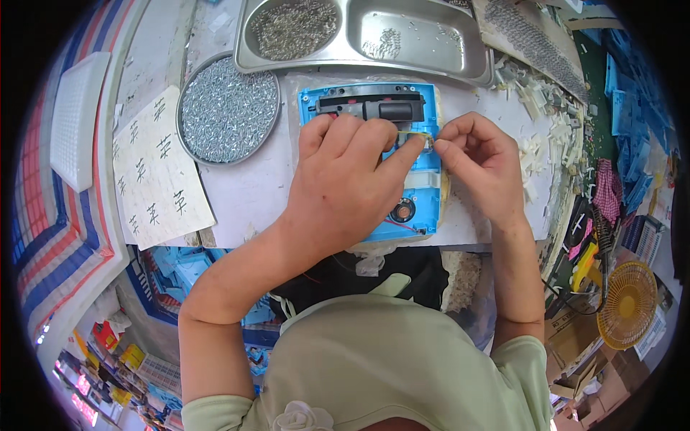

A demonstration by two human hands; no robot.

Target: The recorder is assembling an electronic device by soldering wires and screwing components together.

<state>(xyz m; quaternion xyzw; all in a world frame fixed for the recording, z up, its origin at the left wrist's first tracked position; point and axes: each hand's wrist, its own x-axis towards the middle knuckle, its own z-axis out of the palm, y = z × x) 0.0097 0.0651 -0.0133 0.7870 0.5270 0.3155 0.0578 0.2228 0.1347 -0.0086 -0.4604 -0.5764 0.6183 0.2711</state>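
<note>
A light-blue plastic casing (431, 115) lies open on the table in front of me. In its far end sits a black molded part (395, 110); a small round speaker (402, 210) with a red wire is at the near end, and a white strip (425, 179) crosses it. My left hand (348, 179) lies over the casing, fingers bent, its fingertips on a small yellowish-edged part (411, 134) near the right side. Beside it, at the casing's right edge, my right hand (485, 165) pinches thumb and fingers together; what they hold is too small to name.
A round tray (188, 136) of small silvery screws stands to the left, near a handwritten paper sheet (154, 187). Behind the casing is a metal tray (343, 50) with small parts. White plastic pieces (535, 151) litter the right side; a yellow fan (627, 305) stands beyond.
</note>
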